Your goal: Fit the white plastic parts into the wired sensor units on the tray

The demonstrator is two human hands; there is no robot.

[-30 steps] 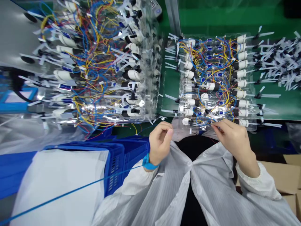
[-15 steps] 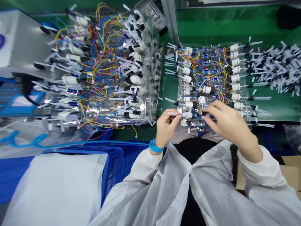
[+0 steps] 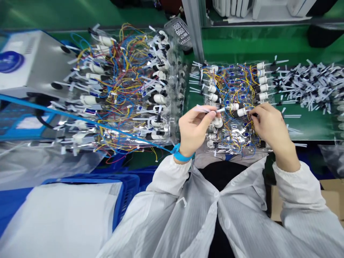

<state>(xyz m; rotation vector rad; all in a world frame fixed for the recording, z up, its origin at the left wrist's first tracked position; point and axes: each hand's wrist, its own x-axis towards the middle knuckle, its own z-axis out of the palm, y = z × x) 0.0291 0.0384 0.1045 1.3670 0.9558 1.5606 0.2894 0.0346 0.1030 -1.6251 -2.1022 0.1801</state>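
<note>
My left hand (image 3: 195, 125), with a blue band at its wrist, pinches a thin white strip (image 3: 220, 110) between thumb and fingers, above the left side of a clear plastic tray (image 3: 228, 151). A white cap-like part (image 3: 218, 123) shows just under these fingertips. My right hand (image 3: 271, 125) is closed in a pinch at the end of a white cylindrical part (image 3: 242, 112) with a black end, over the tray's middle. Another white cylinder (image 3: 233, 106) lies beside it. Rows of similar cylinders, small blue boards and coloured wires fill the tray.
A heap of white strips with black pieces (image 3: 309, 86) lies right of the tray. Left are stacked clear trays of wired parts (image 3: 129, 89), a grey box device (image 3: 40, 61) and a display unit (image 3: 178, 31). A blue cord (image 3: 107, 125) runs to my wrist band.
Both hands have risen farther over the tray. My right hand has moved right and now has a white cylindrical part at its fingertips. The camera view has shifted slightly; the cord is pulled taut.
</note>
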